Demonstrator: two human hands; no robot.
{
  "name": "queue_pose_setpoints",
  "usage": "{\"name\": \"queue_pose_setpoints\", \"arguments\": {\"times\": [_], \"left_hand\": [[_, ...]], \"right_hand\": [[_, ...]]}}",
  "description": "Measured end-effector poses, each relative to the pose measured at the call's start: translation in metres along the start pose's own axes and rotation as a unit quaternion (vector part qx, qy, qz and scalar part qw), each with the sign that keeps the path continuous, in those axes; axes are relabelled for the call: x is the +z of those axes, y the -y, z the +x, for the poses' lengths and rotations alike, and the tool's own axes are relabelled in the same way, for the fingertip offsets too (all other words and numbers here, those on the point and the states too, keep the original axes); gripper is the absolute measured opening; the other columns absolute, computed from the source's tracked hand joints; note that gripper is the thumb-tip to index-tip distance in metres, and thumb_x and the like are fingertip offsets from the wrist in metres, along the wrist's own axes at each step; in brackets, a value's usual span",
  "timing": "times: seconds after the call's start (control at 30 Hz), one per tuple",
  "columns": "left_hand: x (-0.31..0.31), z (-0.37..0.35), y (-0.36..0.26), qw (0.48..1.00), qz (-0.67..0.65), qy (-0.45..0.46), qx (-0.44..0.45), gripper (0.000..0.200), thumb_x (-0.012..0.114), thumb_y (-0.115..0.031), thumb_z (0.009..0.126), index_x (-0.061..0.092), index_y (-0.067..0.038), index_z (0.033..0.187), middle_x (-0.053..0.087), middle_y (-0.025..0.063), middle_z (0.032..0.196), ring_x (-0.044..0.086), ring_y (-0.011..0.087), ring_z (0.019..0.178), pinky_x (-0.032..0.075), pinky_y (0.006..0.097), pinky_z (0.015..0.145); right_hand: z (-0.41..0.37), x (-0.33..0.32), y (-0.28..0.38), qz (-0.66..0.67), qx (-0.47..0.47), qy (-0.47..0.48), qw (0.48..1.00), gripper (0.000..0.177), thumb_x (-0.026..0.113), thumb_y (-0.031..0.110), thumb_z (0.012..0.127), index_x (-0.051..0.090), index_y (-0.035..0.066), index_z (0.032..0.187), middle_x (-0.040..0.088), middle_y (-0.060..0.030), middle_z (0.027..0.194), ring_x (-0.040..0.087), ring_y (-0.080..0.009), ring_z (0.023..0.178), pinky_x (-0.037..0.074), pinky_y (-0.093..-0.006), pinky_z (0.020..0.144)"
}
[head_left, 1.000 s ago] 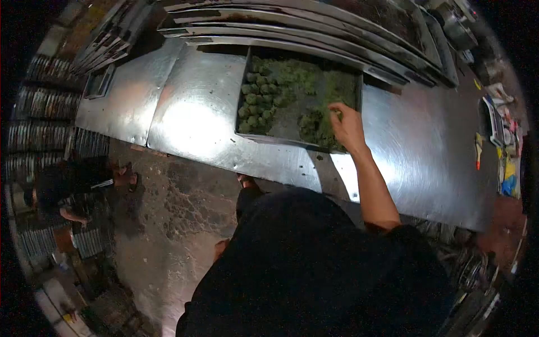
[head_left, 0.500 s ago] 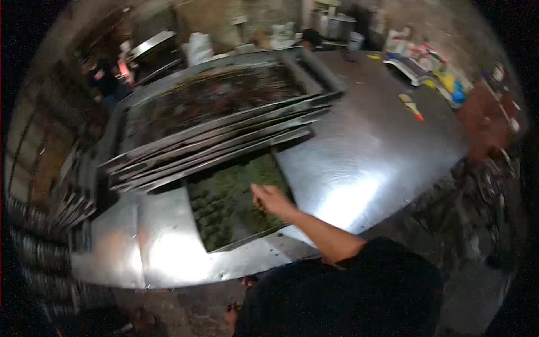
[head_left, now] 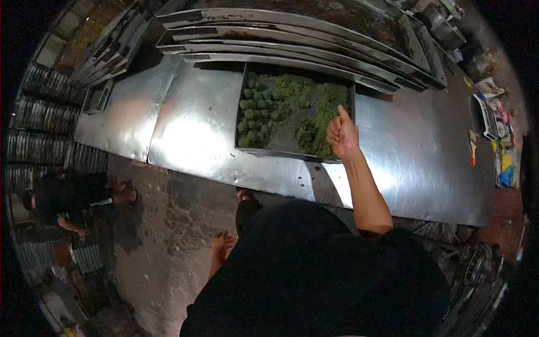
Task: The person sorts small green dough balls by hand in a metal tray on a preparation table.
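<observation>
A shallow metal tray [head_left: 269,151] lies on the metal table. Rows of dark green balls [head_left: 255,115] fill its left part, and loose green crumbly stuff [head_left: 320,106] is spread over the middle and right. Above the tray's right side is my right hand [head_left: 342,133], its fingers curled in and one digit pointing away from me. Whatever may be inside those fingers is hidden. My left hand [head_left: 223,242] hangs low beside my body, over the floor, loosely bent with its fingers somewhat apart and nothing visible in it.
Stacked large metal trays [head_left: 292,33] stand behind the small tray. At the right are a brush [head_left: 473,149], a white scale-like device [head_left: 484,115] and a blue bag [head_left: 506,175]. Another person [head_left: 70,196] is low at the left, near stacked dark trays [head_left: 42,146].
The view has swung, so the table shows higher and the left-hand floor has come into sight. My right hand has gone from the tray's middle to its right side. My left hand stays low.
</observation>
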State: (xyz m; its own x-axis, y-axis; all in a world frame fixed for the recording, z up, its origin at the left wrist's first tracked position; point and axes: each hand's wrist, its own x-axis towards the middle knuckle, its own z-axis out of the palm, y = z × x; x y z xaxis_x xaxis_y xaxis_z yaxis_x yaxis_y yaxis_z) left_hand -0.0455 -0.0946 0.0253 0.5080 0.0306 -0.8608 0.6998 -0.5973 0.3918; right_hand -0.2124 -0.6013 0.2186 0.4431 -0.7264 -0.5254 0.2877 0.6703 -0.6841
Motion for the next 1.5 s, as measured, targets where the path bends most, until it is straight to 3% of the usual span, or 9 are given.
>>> {"name": "queue_pose_setpoints", "arguments": {"times": [0.03,0.1,0.13,0.2,0.43,0.6,1.13,1.33,1.5], "left_hand": [[-0.027,0.032,0.031,1.000,-0.002,-0.003,-0.003,0.031,0.054,-0.031,0.090,0.055,-0.005,0.108,0.058,0.0078,0.069,0.057,0.0195,0.061,0.045,0.0332,0.051],[-0.026,0.097,0.066,0.859,0.139,0.154,0.468,0.031,0.056,-0.028,0.089,0.055,-0.006,0.111,0.059,0.0077,0.069,0.055,0.0190,0.054,0.041,0.0294,0.044],[-0.023,0.087,0.061,0.862,0.140,0.152,0.464,0.031,0.056,-0.028,0.089,0.055,-0.006,0.111,0.059,0.0077,0.069,0.055,0.0190,0.054,0.041,0.0294,0.044],[0.002,0.044,0.026,0.996,0.082,0.025,0.038,0.030,0.056,-0.026,0.089,0.055,-0.006,0.112,0.061,0.0090,0.072,0.057,0.0187,0.051,0.040,0.0284,0.039],[-0.018,0.073,0.069,0.986,-0.142,0.077,0.033,0.020,0.057,-0.021,0.088,0.059,-0.007,0.102,0.059,0.0066,0.068,0.055,0.0168,0.049,0.039,0.0277,0.038],[-0.042,0.045,0.045,0.999,-0.033,0.038,-0.004,0.026,0.053,-0.026,0.089,0.058,-0.007,0.106,0.061,0.0061,0.073,0.059,0.0182,0.059,0.042,0.0301,0.046],[-0.072,0.064,0.059,0.977,0.057,0.059,0.197,0.026,0.055,-0.027,0.088,0.056,-0.009,0.107,0.061,0.0064,0.073,0.059,0.0178,0.062,0.044,0.0312,0.052],[-0.055,0.048,0.051,0.998,-0.054,0.041,0.004,0.021,0.055,-0.027,0.087,0.056,-0.008,0.095,0.060,0.0054,0.071,0.058,0.0183,0.061,0.042,0.0299,0.051],[-0.043,-0.005,0.017,0.999,0.013,-0.018,-0.027,0.021,0.055,-0.027,0.087,0.056,-0.006,0.093,0.061,0.0064,0.072,0.059,0.0184,0.061,0.041,0.0310,0.051]], "right_hand": [[0.005,0.002,-0.002,-0.006,0.009,0.000,1.000,0.041,0.052,0.038,0.092,0.042,0.014,0.060,0.041,-0.0005,0.053,0.031,-0.0102,0.042,0.022,-0.0261,0.038],[0.005,0.010,-0.003,-0.025,0.015,-0.005,1.000,0.027,0.055,0.033,0.091,0.053,0.009,0.078,0.049,-0.0037,0.066,0.037,-0.0096,0.050,0.029,-0.0232,0.044],[0.004,0.011,-0.001,-0.022,0.020,0.011,0.999,0.025,0.054,0.031,0.091,0.053,0.008,0.081,0.050,-0.0038,0.067,0.037,-0.0095,0.049,0.029,-0.0229,0.044],[0.011,0.004,-0.006,0.038,0.047,0.010,0.998,0.023,0.054,0.029,0.091,0.053,0.007,0.087,0.051,-0.0039,0.070,0.036,-0.0090,0.048,0.027,-0.0222,0.041],[0.003,0.014,-0.022,-0.043,0.013,0.002,0.999,0.040,0.052,0.039,0.091,0.042,0.013,0.062,0.037,-0.0001,0.053,0.028,-0.0083,0.039,0.019,-0.0231,0.033],[-0.010,0.020,0.001,-0.332,-0.161,0.001,0.929,0.029,0.054,0.036,0.091,0.057,0.008,0.088,0.056,-0.0030,0.072,0.050,-0.0108,0.054,0.039,-0.0241,0.049],[0.012,0.069,-0.056,-0.052,0.019,-0.073,0.996,0.030,0.055,0.037,0.089,0.048,0.013,0.073,0.051,-0.0028,0.064,0.032,-0.0095,0.040,0.025,-0.0228,0.037],[0.041,0.100,-0.043,-0.072,0.087,-0.028,0.993,0.027,0.057,0.035,0.088,0.054,0.010,0.077,0.053,-0.0022,0.066,0.035,-0.0094,0.043,0.025,-0.0238,0.039],[0.078,0.149,-0.064,-0.495,-0.279,0.001,0.823,0.041,0.055,0.039,0.087,0.065,-0.001,0.080,0.062,-0.0130,0.067,0.060,-0.0280,0.065,0.047,-0.0400,0.063]]}}
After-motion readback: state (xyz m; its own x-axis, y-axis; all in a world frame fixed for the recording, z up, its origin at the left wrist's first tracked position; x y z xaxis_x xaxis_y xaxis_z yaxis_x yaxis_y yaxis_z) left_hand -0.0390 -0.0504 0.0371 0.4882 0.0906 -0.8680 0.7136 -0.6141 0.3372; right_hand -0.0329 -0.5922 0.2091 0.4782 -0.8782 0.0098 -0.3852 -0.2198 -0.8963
